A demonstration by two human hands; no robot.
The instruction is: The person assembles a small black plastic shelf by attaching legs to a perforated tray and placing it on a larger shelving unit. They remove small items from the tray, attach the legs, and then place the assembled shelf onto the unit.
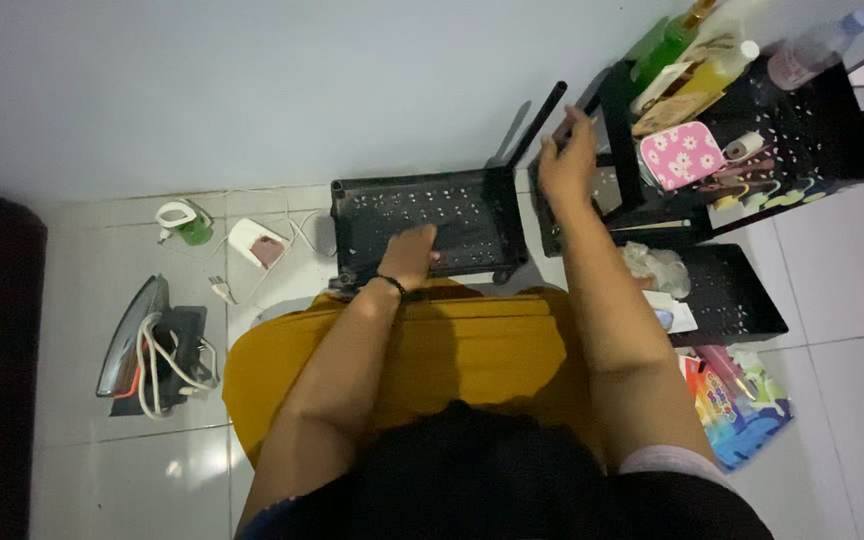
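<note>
My left hand (410, 254) rests on the near edge of a black perforated plastic tray (422, 212) that lies on the floor in front of me; whether its fingers grip the rim I cannot tell. My right hand (567, 160) reaches to the black rack (802, 140) at the right and closes around one of its upright black poles (614, 125). A second black pole (537, 125) sticks up at the tray's far right corner. The rack's top shelf holds bottles (807, 45), a pink flowered pouch (681, 154) and a roll of tape (745, 146).
A lower black shelf (732, 295) with a crumpled bag juts out at the right, colourful packets (737, 410) below it. On the tiled floor at the left lie a clothes iron (137, 340) with its cord, a white charger (257, 243) and a green-and-white object (184, 220). A dark door frame stands far left.
</note>
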